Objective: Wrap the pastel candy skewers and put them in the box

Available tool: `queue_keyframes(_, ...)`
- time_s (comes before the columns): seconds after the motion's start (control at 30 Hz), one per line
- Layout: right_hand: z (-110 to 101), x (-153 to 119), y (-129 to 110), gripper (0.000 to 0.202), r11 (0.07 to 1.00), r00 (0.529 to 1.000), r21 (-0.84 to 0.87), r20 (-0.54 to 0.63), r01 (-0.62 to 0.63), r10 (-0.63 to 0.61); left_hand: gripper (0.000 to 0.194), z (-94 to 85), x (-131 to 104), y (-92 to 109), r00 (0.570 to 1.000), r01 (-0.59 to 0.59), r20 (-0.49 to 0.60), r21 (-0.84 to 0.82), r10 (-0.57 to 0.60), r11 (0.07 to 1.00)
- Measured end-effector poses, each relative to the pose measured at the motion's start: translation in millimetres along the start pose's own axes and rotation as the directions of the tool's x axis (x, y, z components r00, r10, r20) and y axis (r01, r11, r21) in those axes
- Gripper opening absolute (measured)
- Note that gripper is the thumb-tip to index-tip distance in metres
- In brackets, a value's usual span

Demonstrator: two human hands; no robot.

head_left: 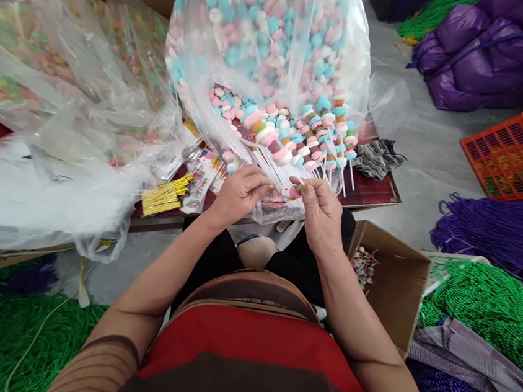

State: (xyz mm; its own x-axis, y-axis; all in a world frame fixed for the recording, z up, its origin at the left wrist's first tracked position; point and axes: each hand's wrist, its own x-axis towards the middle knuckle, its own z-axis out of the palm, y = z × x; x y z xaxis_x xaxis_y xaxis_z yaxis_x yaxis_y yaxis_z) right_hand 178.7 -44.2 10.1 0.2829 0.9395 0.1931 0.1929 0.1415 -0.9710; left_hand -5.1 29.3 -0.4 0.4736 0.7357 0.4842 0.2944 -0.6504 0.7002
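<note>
We cannot identify the thin strand [281,194] at the fingertips of the left hand [241,196] and the right hand [320,211]; it is too small. Cloudy plastic blurs the bag of orange and green candies [46,61], cut off by the left edge. We lose the top of the pastel marshmallow bag [302,32] and one side of the orange crate [513,165]. The right forearm [361,312] hides part of the cardboard box [402,279].

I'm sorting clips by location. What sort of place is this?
Perhaps a small sweet-packing workshop, judging by the large clear bag of what look like pastel sweets, the skewers threaded with them, and the bundle of shiny yellow ties.
</note>
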Motion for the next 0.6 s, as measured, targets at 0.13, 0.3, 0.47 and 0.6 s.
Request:
queue_keyframes(0.13,5,-10,3,0.034,1.000,0.990,0.024,0.144,-0.011,0.007,0.026,1.8,0,-5,0.997,0.042,-0.077,0.126,-0.033,0.991)
queue_keyframes(0.3,8,-14,2,0.039,0.991,0.974,0.095,0.216,-0.097,0.075,0.031,-1.1,-1,-13,0.993,0.059,-0.103,0.090,-0.049,0.994)
queue_keyframes(0.47,1,-5,-2,0.033,0.993,0.990,0.113,0.142,-0.024,0.008,0.040,-9.4,-3,-18,0.979,0.149,-0.125,-0.083,-0.159,0.985)
queue_keyframes(0.6,-23,-6,-4,0.024,0.993,0.998,0.111,0.034,0.046,-0.050,0.036,-27.6,-7,-23,0.969,0.174,-0.128,-0.259,-0.212,0.950)
